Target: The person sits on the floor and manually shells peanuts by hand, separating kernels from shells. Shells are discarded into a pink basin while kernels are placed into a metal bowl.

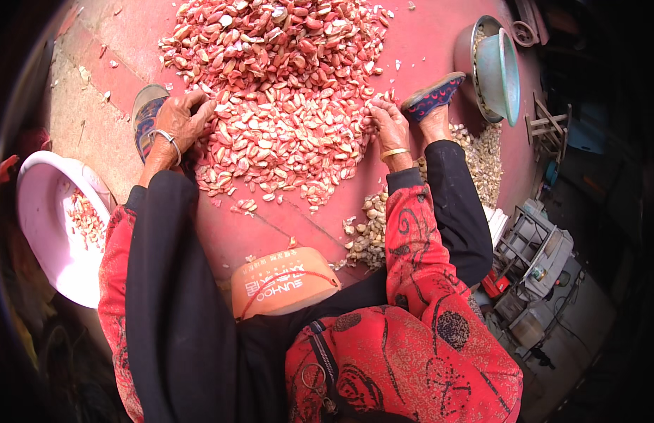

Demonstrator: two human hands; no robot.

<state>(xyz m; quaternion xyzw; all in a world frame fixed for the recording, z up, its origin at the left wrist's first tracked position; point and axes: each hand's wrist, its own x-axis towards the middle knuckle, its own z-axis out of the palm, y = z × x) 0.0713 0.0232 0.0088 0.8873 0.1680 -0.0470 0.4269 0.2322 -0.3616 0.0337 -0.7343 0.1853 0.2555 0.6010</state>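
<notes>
A heap of red-skinned cloves (284,47), apparently garlic, lies before me, with a lower spread of paler pink cloves (279,143) on my side of it. My left hand (183,119), with a silvery bangle at its wrist, is at the left edge of the spread, thumb and forefinger bent toward the cloves. At the right edge is my right hand (390,127), a gold-coloured bangle behind it. Its fingertips are drawn together by the cloves and bits of skin. Whether either hand pinches a clove is too small to tell.
A pink basin (33,211) holding some cloves tilts at left. Beige cloves or small bulbs (372,232) lie around my right leg. A green basin (499,76) leans in a metal one (467,53). An orange pad (282,280) bearing writing is between my legs.
</notes>
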